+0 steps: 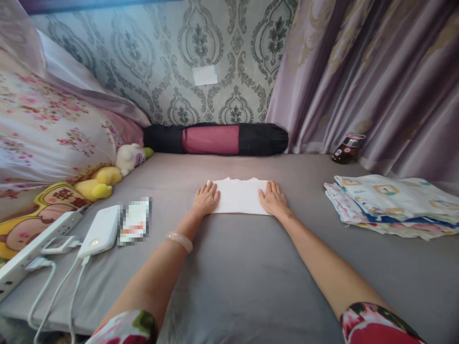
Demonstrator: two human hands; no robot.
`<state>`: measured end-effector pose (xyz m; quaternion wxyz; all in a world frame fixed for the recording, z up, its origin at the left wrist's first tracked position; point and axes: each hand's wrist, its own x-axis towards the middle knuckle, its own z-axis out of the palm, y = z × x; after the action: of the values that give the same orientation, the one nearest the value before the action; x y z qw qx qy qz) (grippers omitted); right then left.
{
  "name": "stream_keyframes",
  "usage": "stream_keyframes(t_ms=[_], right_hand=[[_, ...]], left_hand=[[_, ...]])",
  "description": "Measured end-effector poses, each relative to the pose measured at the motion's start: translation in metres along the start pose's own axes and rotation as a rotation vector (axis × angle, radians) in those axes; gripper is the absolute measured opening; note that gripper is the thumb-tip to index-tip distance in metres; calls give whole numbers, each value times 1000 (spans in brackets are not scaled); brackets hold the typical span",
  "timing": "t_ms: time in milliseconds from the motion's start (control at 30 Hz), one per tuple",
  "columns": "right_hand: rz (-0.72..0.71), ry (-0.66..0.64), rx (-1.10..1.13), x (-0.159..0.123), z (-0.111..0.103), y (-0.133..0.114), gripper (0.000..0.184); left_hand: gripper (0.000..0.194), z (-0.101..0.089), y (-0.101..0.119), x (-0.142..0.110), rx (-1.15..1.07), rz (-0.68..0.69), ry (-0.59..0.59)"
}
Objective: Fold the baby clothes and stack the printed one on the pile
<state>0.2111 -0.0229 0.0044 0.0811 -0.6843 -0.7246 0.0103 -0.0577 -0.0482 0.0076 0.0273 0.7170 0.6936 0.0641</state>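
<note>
A white folded cloth [238, 197], which looks like a small garment, lies flat on the grey sheet [244, 267] in front of me. My left hand [207, 198] rests palm down on its left end, fingers stretched out. On the opposite end lies my right hand [272, 197], also flat with the fingers extended. The cloth's upper edge is slightly wavy, while its lower edge runs straight. Neither hand grips it; both press or rest on top. How many layers the cloth has I cannot tell.
Folded printed cloths [390, 203] are stacked at right, below a dark bottle [347, 149]. A white power bank [101, 230], a power strip [43, 251] and cables are at left, near plush toys [103, 181]. A black and pink roll [211, 139] lies along the wall.
</note>
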Motion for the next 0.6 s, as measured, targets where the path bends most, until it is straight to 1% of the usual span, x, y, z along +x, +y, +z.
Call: stream_keyframes(t_ms=[100,200,367,467,600], right_hand=[[5,-15,-12,0,-3,-2,64],[-5,-25,-46,-1,-10,-6,61],[-124,17,-28,-2,-18,-20,56],[-152,13,-3,-2,-14,-25,55],[-155,31,-11,-4,-6,-24,54]], left_hand=[[53,-1,-1,1,19,15,-4],[49,-6,3,2,68,31,1],[49,-14,22,5,112,104,88],[50,-11,32,7,77,135,60],[52,-1,34,7,40,133,39]])
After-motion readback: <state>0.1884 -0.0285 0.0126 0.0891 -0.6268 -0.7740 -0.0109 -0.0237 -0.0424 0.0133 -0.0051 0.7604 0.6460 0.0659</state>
